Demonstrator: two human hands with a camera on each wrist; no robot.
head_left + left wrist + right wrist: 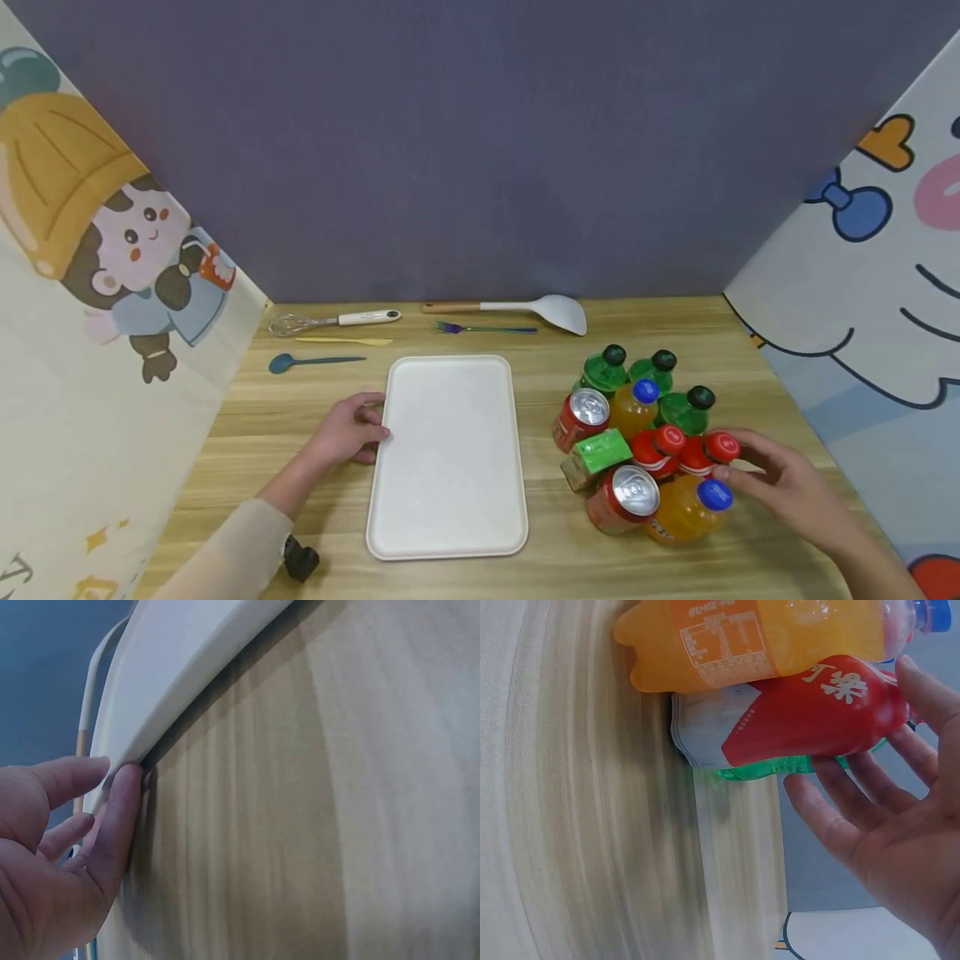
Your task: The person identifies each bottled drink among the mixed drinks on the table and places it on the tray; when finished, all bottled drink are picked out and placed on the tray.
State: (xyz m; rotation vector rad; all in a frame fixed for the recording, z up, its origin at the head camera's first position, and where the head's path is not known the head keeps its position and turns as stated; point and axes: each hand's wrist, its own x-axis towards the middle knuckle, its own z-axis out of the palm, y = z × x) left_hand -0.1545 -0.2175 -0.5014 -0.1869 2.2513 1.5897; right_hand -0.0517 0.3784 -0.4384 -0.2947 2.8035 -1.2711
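My left hand [348, 429] touches the left edge of a white rectangular tray [450, 458]. In the left wrist view, its fingertips meet the tray's rim [187, 675], and the fingers are fairly straight. My right hand [787, 479] is at the right side of the bottle group, beside a red-capped cola bottle [705, 454]. The right wrist view has the thumb near the neck of that cola bottle [810, 712] and the other fingers spread along its side. Whether they press on it is hard to tell. An orange soda bottle [686, 508] stands just in front.
Grouped with these are green bottles [603, 371], another orange bottle [633, 408], another cola bottle [656, 450], red cans [622, 500] and a green-topped carton [600, 454]. A whisk [337, 321], spatula [525, 308], fork [487, 329], yellow knife [345, 341] and blue spoon [315, 362] lie at the back.
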